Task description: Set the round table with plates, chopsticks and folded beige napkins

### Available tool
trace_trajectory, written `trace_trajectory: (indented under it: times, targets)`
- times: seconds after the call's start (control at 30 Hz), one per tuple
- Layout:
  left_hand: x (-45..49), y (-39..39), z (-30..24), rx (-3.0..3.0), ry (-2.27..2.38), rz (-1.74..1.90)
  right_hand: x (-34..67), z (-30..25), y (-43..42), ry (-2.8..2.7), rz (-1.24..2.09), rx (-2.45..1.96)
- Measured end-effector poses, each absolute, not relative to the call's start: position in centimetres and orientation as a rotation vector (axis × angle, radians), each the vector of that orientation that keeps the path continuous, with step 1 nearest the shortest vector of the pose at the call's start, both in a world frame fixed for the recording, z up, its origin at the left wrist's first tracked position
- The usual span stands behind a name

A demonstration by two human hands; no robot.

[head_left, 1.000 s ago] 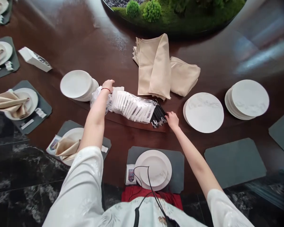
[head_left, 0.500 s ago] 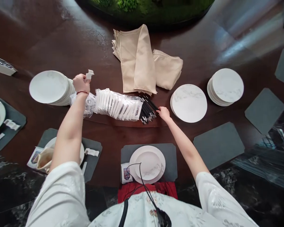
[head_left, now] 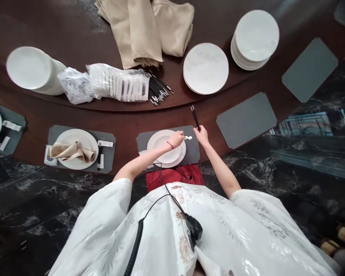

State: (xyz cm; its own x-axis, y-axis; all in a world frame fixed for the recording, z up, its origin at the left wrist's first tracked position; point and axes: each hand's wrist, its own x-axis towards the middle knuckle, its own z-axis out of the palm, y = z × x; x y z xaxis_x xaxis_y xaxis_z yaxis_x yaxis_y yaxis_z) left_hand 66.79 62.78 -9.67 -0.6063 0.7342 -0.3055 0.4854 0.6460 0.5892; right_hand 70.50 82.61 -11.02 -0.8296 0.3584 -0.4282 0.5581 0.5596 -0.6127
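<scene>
Over the right side of the stacked white plates (head_left: 154, 147), my left hand (head_left: 176, 139) pinches a small white chopstick rest (head_left: 188, 137). My right hand (head_left: 201, 135) grips a pair of black chopsticks (head_left: 194, 116), their pale tips pointing away from me, above the right edge of the grey placemat (head_left: 194, 152). The plates lie on that placemat, directly in front of my body. Farther off, a pile of black chopsticks (head_left: 158, 90) with pale ends lies beside a row of plastic-wrapped white packets (head_left: 117, 82).
Plate stacks stand at the far left (head_left: 28, 69), centre right (head_left: 206, 68) and far right (head_left: 257, 35). Beige folded napkins (head_left: 142, 32) lie at the back. A left setting holds a plate with a folded napkin (head_left: 71, 152). Bare grey placemats (head_left: 247, 119) lie at right.
My right hand has drawn a pair of chopsticks from the pile toward me. My left hand has come from the left plate stack to the middle setting with the white rest. The view has tilted down.
</scene>
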Motion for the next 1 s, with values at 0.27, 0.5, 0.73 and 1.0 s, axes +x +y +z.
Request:
trace_trajectory:
  times: [0.27,0.5,0.73,1.0]
  targets:
    - [70.7,71.1,-16.0,0.683,2.537,0.341,83.2,-13.3,87.3,2.408,-1.254,0.9]
    - [72.9,67.2,-17.3,0.415,2.707,0.474,85.4,-15.5,90.2,2.34,-1.267,0.832]
    - [72.2,67.4,-17.5,0.231,2.844,0.464,85.5,-15.9,91.0,2.329,-1.197,0.648]
    - [71.7,70.8,-16.1,0.583,2.665,0.518,85.9,-15.9,91.7,2.291,-1.154,0.616]
